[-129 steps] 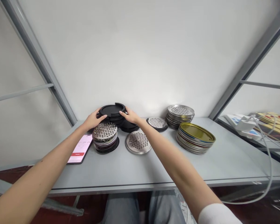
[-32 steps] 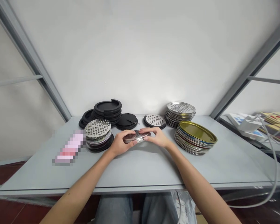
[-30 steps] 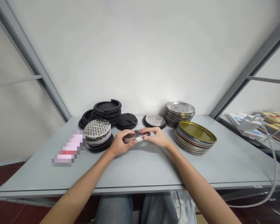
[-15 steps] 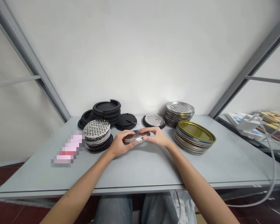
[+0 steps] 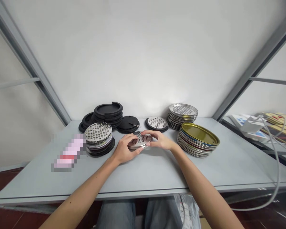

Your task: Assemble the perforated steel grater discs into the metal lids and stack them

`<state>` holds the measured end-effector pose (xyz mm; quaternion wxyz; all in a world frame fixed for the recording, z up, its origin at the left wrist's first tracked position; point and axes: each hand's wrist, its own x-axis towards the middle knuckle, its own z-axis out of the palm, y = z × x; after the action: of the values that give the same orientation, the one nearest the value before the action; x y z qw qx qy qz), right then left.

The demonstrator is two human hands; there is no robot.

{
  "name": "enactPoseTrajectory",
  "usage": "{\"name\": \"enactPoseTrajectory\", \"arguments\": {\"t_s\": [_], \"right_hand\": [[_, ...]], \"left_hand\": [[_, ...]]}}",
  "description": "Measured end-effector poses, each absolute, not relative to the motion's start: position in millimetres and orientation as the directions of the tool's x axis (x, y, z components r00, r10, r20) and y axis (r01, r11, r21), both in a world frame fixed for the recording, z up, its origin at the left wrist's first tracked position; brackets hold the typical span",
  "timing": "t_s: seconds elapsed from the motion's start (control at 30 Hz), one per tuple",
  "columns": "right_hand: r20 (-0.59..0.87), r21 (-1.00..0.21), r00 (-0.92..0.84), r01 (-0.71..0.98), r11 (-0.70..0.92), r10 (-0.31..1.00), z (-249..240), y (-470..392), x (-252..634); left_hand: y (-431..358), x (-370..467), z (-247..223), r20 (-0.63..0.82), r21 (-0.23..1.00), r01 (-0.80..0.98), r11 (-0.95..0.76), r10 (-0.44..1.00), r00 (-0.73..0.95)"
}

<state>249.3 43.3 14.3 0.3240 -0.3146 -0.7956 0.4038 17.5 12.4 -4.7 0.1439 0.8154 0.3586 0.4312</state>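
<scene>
A small stack of round perforated metal discs [image 5: 140,140] is between my two hands near the middle of the table. My left hand [image 5: 125,149] grips its left and front side, fingers on top and thumb at the front rim. On the right side my right hand [image 5: 159,140] holds the same stack with its fingertips at the rim. Left of it stands a pile topped by a grater disc [image 5: 98,132]. To the right are gold-topped round lids [image 5: 199,133] in a tall stack. A disc in a black ring [image 5: 156,123] lies behind.
Black ring holders [image 5: 108,109] are piled at the back left, beside flat black discs [image 5: 128,123]. Rimmed metal discs [image 5: 183,111] stand stacked at the back right. White cables [image 5: 277,159] hang at the right over the grey table [image 5: 157,178].
The disc stack between my hands has tilted flatter and lower, so its perforated top shows more clearly. My left hand has shifted slightly right and its fingers have moved a little.
</scene>
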Motion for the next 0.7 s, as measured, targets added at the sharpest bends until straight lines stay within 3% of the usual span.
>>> {"name": "enactPoseTrajectory", "arguments": {"t_s": [0.7], "right_hand": [[0.275,-0.817,-0.562,0.292,0.497,0.780,16.7,40.9,250.2]], "left_hand": [[11.8,17.9,-3.0,0.524,0.570,0.515,-0.640,0.766,0.372]]}}
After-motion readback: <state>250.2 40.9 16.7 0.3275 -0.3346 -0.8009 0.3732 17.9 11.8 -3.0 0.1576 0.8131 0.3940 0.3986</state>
